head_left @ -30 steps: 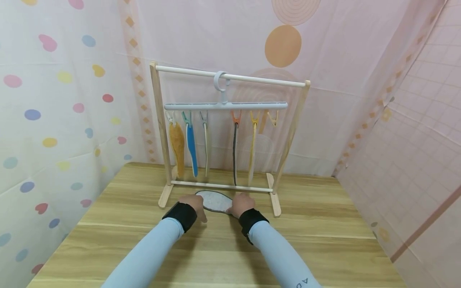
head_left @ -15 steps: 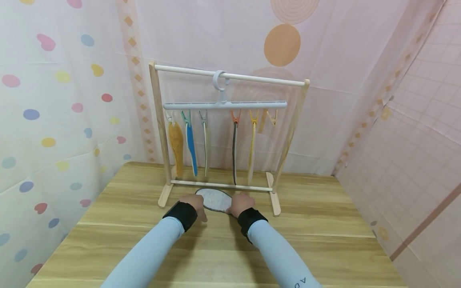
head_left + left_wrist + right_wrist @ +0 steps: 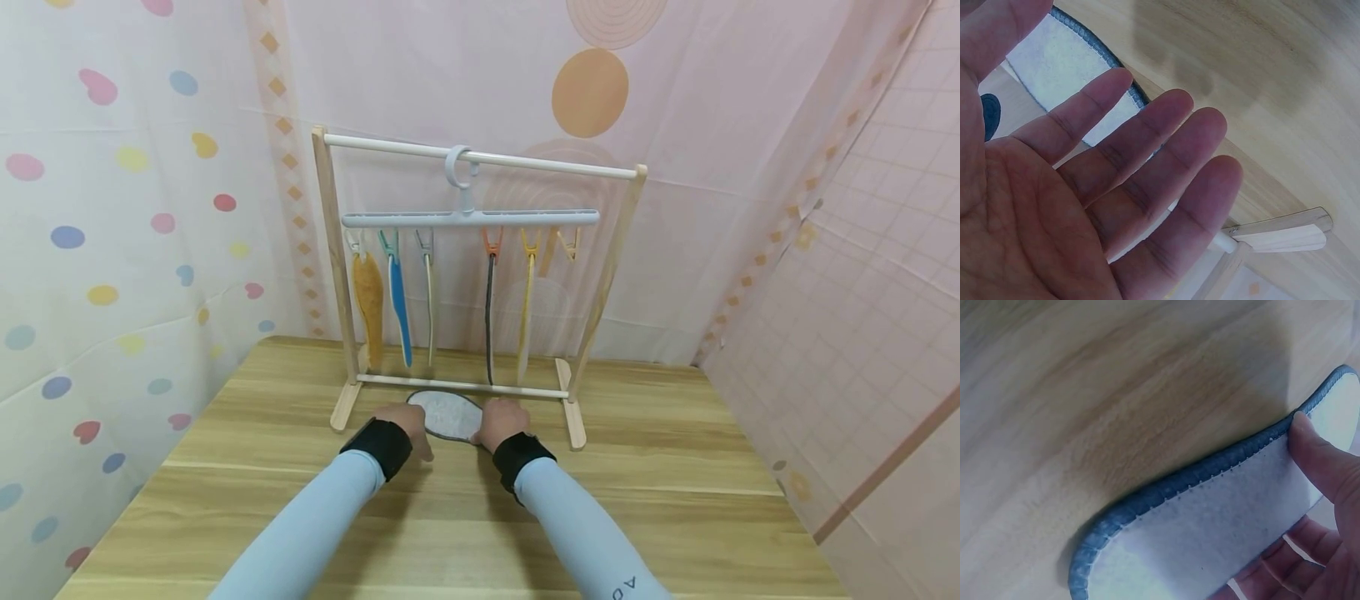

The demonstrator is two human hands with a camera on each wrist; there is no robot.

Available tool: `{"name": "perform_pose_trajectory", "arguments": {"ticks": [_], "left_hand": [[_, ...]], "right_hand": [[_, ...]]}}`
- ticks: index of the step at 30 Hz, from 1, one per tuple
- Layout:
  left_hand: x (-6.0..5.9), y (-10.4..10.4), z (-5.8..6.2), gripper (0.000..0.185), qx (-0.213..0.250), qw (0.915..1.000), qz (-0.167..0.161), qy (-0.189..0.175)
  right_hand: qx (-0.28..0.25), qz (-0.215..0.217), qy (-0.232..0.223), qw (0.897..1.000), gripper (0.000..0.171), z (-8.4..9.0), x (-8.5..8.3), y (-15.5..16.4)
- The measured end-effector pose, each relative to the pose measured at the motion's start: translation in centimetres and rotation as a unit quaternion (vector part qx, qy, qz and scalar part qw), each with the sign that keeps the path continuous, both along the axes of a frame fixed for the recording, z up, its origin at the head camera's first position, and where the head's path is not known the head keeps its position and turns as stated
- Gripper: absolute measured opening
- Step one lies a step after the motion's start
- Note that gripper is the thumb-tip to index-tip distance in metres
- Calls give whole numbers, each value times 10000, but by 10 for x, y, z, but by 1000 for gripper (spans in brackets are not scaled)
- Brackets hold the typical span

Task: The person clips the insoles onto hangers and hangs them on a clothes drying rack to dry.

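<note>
A pale grey-white insole [image 3: 448, 415] with a dark stitched edge lies low over the wooden table, between my two hands. My right hand [image 3: 502, 423] holds it near its middle. In the right wrist view, the thumb [image 3: 1310, 447] presses on its upper face and the fingers [image 3: 1291, 562] pass behind its far edge. My left hand [image 3: 403, 427] is at the insole's left end. The left wrist view shows its fingers [image 3: 1166, 125] spread and nearly straight, overlapping the insole [image 3: 1063, 62] in view. Whether they touch it I cannot tell.
Behind the hands stands a wooden rack [image 3: 333, 258] with a grey hanger [image 3: 468, 219] on its top bar. Several clipped insoles hang there, including a mustard one [image 3: 369, 308] and a blue one [image 3: 400, 312]. A beige clip [image 3: 570, 243] hangs at the right end. Patterned curtains surround the table [image 3: 637, 500].
</note>
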State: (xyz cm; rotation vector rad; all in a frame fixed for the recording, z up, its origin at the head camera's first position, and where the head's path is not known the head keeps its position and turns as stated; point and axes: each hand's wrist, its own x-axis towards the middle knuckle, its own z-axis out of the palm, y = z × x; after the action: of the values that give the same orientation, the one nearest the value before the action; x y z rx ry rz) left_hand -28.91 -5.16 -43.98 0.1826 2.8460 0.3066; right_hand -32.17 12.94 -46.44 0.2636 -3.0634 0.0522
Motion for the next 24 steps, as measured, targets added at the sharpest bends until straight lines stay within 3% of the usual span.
{"name": "perform_pose_trajectory", "arguments": {"ticks": [17,22,24], "left_hand": [[0,-4,-4,42,157,9998,-74,113],[4,-5,1,39,362,9993,-9,59],[7,-5,5,38,393,9992,1,43]], "right_hand": [[117,95,313,9994,37,-5,2,-3],[65,221,631,9977,15,-6,7,0],[50,269,738,9969,17,-6,9,2]]}}
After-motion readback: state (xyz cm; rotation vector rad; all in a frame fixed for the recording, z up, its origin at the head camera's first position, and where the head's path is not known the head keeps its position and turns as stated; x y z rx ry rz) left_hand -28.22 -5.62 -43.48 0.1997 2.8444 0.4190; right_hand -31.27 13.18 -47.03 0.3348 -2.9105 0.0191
